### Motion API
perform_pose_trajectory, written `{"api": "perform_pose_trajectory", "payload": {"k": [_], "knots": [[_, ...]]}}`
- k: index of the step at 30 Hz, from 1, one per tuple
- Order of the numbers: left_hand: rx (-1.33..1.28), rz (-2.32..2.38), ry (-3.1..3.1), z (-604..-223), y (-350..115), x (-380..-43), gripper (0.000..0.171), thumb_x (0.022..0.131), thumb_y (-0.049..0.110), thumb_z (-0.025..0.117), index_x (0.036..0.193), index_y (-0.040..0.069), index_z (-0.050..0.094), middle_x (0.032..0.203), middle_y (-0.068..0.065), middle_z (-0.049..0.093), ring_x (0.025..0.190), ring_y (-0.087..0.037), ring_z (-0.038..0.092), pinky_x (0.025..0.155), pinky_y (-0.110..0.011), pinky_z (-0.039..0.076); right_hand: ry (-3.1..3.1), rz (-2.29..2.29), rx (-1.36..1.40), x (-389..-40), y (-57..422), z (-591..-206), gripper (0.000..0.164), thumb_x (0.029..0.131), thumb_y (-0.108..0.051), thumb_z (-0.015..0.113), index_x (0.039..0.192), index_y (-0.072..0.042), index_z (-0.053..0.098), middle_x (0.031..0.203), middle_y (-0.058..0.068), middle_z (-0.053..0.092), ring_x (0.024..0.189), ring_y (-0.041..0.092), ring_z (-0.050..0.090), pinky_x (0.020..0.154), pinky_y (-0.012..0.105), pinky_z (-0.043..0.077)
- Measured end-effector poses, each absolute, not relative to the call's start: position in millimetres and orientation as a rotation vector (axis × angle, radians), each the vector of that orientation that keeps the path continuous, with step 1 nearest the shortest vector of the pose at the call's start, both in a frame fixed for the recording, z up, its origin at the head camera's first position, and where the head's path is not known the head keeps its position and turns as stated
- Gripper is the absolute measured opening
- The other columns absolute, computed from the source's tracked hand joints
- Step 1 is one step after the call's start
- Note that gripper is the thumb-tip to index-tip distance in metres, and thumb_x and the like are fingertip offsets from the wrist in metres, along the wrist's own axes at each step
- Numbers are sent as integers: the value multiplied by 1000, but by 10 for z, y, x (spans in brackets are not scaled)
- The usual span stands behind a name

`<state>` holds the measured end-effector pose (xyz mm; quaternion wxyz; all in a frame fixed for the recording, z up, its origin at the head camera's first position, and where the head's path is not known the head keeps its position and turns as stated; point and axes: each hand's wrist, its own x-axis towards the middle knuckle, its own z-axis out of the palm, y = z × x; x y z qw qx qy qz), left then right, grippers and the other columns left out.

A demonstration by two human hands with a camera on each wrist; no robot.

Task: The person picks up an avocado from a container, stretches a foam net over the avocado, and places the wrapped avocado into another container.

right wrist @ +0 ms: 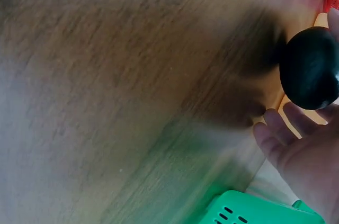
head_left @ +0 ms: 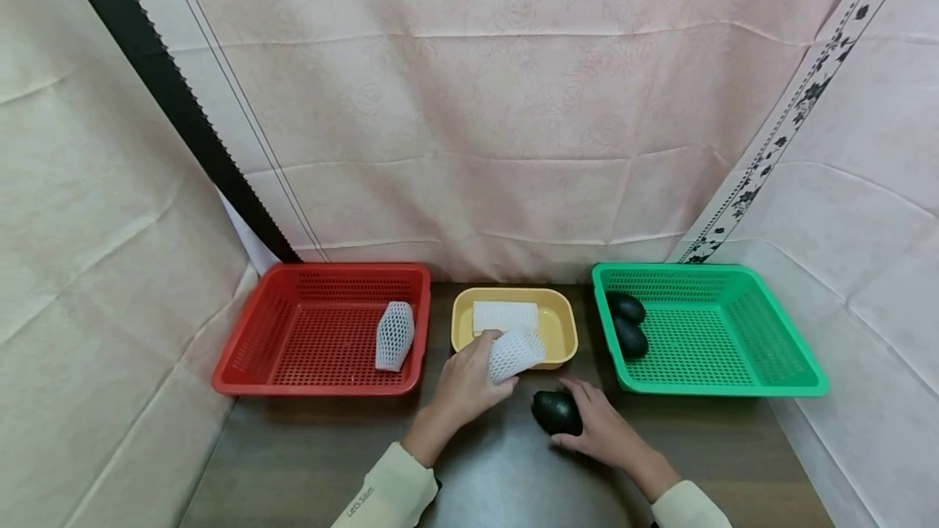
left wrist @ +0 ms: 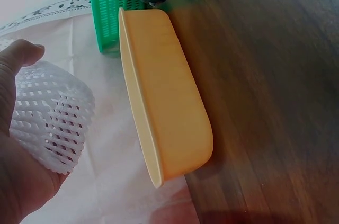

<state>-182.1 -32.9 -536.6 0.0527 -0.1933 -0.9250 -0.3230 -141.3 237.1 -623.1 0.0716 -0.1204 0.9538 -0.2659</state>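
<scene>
My left hand (head_left: 467, 381) holds a white foam net sleeve (head_left: 516, 354) between thumb and fingers, over the front edge of a yellow tray (head_left: 460, 324). In the left wrist view the mesh of that sleeve bulges out beyond the thumb. To the right, my right hand (head_left: 601, 428) grips a dark green avocado (head_left: 556, 412) by its side, in front of the tray. The right wrist view has the avocado (right wrist: 310, 69) pinched close over the table, the other fingers spread beside it. Another white foam net (head_left: 506, 316) lies flat inside the tray.
A red basket (head_left: 315, 390) stands at the left, with a net-wrapped fruit (head_left: 394, 336) by its right wall. At the right is a green basket (head_left: 722, 390), two dark avocados (head_left: 629, 338) along its left wall. Cloth curtains (head_left: 469, 104) hang behind and beside the brown table (head_left: 484, 487).
</scene>
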Motion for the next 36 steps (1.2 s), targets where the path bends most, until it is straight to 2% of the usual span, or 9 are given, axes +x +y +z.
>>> {"api": "perform_pose_trajectory", "payload": {"k": [6, 16, 21, 28, 36], "knots": [[-562, -988, -2851, -5350, -334, -1817, 74, 81, 39, 86, 142, 18, 49, 135, -4, 65, 112, -20, 66, 99, -47, 56, 2893, -741, -389, -1429, 2365, -6248, 87, 81, -54, 84, 147, -8, 51, 142, 12, 58, 128, 31, 54, 103, 51, 49], [-498, -1034, -2870, -5325, -360, -1812, 74, 82, 38, 86, 143, 18, 49, 138, -5, 64, 114, -21, 65, 102, -47, 55, 2866, -873, -463, -1447, 2368, -6244, 73, 84, -38, 86, 143, -8, 53, 133, 7, 60, 121, 22, 59, 100, 47, 51], [-494, -1040, -2848, -5320, -385, -1815, 73, 82, 38, 86, 142, 18, 49, 135, -4, 64, 111, -20, 65, 100, -46, 55, 2868, -957, -475, -1460, 2379, -6152, 74, 83, -31, 87, 144, -8, 53, 131, 5, 61, 118, 20, 61, 97, 47, 54], [-513, -1014, -2807, -5342, -404, -1823, 73, 81, 38, 86, 140, 16, 50, 132, -5, 66, 108, -20, 66, 97, -46, 57, 2879, -1070, -452, -1489, 2392, -5955, 78, 83, -26, 88, 146, -6, 48, 137, 10, 60, 120, 23, 61, 97, 47, 54], [-527, -1021, -2799, -5357, -403, -1832, 72, 81, 38, 86, 140, 17, 50, 132, -4, 66, 108, -20, 66, 97, -45, 57, 2905, -1149, -425, -1496, 2418, -5693, 81, 84, -35, 87, 146, -5, 46, 139, 14, 60, 120, 26, 62, 94, 47, 55]]}}
